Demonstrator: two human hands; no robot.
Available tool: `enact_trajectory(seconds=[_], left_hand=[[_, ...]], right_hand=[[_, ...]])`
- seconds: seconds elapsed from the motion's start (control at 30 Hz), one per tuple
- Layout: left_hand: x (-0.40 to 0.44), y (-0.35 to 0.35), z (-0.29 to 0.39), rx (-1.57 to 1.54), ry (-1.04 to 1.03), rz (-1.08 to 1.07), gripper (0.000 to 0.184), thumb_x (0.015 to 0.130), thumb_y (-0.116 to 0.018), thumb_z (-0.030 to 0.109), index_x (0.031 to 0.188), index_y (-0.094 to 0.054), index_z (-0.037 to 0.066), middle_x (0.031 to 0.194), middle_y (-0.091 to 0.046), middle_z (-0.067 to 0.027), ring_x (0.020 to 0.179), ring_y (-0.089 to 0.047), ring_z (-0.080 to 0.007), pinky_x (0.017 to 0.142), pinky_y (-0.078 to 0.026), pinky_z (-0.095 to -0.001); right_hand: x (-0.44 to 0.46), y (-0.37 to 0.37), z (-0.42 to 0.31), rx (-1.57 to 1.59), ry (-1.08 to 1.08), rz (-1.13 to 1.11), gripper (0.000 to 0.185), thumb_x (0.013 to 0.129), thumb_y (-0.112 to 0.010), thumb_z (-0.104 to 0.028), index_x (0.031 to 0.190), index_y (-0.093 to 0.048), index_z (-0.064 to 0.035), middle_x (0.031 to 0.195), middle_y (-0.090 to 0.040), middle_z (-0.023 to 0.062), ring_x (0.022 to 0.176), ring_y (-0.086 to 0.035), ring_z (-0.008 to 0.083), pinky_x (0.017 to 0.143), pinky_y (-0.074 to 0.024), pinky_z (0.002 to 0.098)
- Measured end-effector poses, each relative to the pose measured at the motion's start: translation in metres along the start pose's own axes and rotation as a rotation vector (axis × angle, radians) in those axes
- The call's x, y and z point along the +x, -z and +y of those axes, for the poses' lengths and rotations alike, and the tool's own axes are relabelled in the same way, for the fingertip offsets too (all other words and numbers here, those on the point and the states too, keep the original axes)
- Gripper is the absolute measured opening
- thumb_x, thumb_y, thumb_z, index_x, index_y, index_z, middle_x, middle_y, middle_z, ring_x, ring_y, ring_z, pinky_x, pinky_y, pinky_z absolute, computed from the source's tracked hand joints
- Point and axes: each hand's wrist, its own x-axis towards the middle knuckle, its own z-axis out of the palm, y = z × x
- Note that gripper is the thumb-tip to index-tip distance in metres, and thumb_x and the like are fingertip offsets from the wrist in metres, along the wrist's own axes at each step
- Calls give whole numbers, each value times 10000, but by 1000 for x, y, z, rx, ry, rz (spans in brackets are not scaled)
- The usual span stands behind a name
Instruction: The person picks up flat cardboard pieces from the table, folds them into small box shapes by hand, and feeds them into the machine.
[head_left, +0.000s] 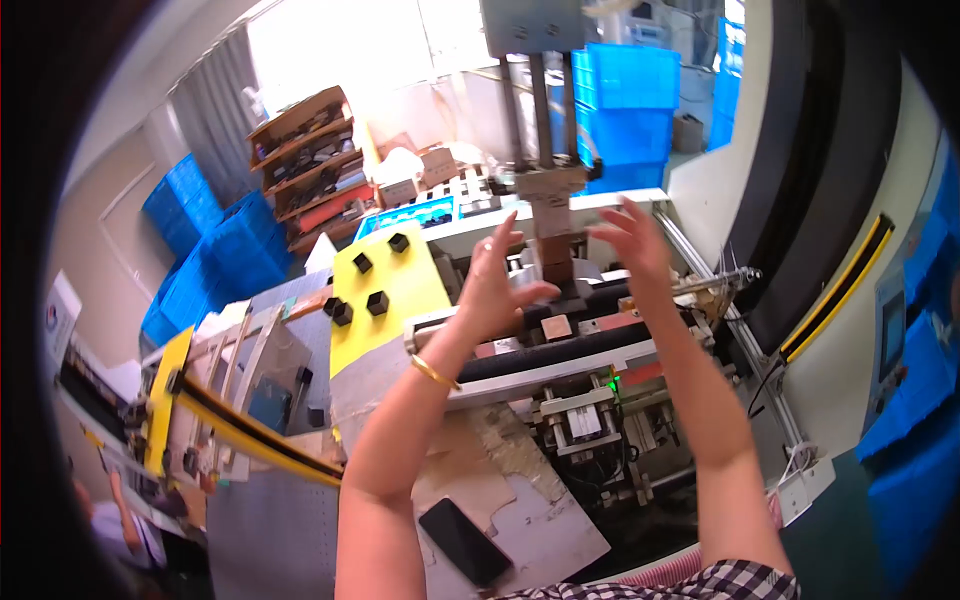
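My left hand is raised over the machine bed, its thumb stretched out and its fingers apart, holding nothing. Opposite it, my right hand hangs in the air with spread, slightly curled fingers, also holding nothing. Between the two hands stands the machine's upright press head, its lower end close above the bed. A small pale square block lies on the bed just below my hands, near a black padded roller or bar.
Several small black boxes stand on a yellow sheet at left. A phone lies on the worn board in front. Yellow-black bars flank the machine. Another person is at far lower left. Blue crates are stacked behind.
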Motion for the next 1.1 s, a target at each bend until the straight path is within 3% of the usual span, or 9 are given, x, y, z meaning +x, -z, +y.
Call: enact_trajectory(seconds=[0.07, 0.2, 0.33, 0.43, 0.6, 0.67, 0.87, 1.07, 1.1], left_hand=[[-53, 14, 22, -239, 21, 8, 890, 687, -872, 195, 1430, -396, 72, 1273, -539, -211, 1182, -497, -333, 986, -456, -408], [-208, 103, 71, -140, -5, -270, 670, 772, -804, 204, 1357, -498, 91, 1238, -587, -135, 1149, -531, -269, 984, -456, -391], [-386, 230, 95, -82, 705, -83, 300, 842, -737, 124, 1132, -694, 62, 985, -709, -78, 887, -652, -179, 814, -526, -315], [-582, 320, 79, 256, 1068, 482, 152, 901, -654, 126, 997, -720, 29, 848, -718, -73, 731, -638, -139, 689, -513, -283], [-952, 432, 192, 1010, 1949, 845, 147, 805, -668, 172, 871, -698, 44, 844, -708, -161, 791, -670, -356, 745, -535, -429], [-1004, 449, 273, 1127, 2247, 862, 245, 804, -671, 142, 1043, -675, 85, 1059, -678, -167, 977, -651, -353, 842, -529, -441], [-1055, 465, 386, 1300, 2406, 740, 510, 818, -669, 66, 1302, -537, 157, 1343, -490, -167, 1238, -493, -359, 961, -499, -444], [-1089, 474, 385, 1224, 2431, 641, 282, 838, -649, 82, 1115, -678, 126, 1324, -521, -169, 1141, -586, -350, 925, -526, -422], [-1102, 475, 376, 1204, 2442, 629, 166, 854, -615, 85, 989, -712, 84, 1154, -645, -161, 949, -665, -372, 814, -566, -417]], right_hand=[[-73, -26, -50, -144, -221, 216, 468, 968, -612, -334, 1312, -518, -31, 1021, -682, 83, 905, -627, 134, 754, -504, 305], [-260, -72, -78, -290, -448, -740, 127, 937, -586, -103, 991, -667, -21, 904, -701, 88, 861, -674, 191, 821, -518, 323], [-366, -145, -141, -68, -598, -1297, 240, 893, -660, -93, 1125, -681, -34, 1018, -715, 98, 926, -682, 209, 822, -529, 311], [-411, -201, -155, 51, -794, -1386, 254, 923, -640, -133, 1147, -668, -15, 1041, -711, 97, 928, -676, 193, 808, -520, 284], [-451, -314, -162, 21, -829, -1680, 327, 928, -629, -152, 1237, -616, -47, 1085, -686, 124, 1007, -654, 262, 871, -513, 360], [-469, -355, -157, 53, -715, -1813, 343, 917, -634, -149, 1246, -611, -55, 1073, -683, 125, 995, -653, 273, 859, -516, 366], [-514, -453, -166, 32, -482, -2117, 348, 896, -637, -134, 1238, -606, -72, 1047, -676, 130, 981, -640, 319, 858, -516, 390], [-531, -473, -173, -24, -388, -2191, 381, 868, -641, -120, 1243, -598, -69, 1058, -674, 128, 1015, -629, 327, 897, -506, 398], [-530, -470, -175, -27, -401, -2190, 378, 869, -640, -122, 1241, -599, -70, 1059, -674, 129, 1011, -630, 328, 893, -507, 397]])
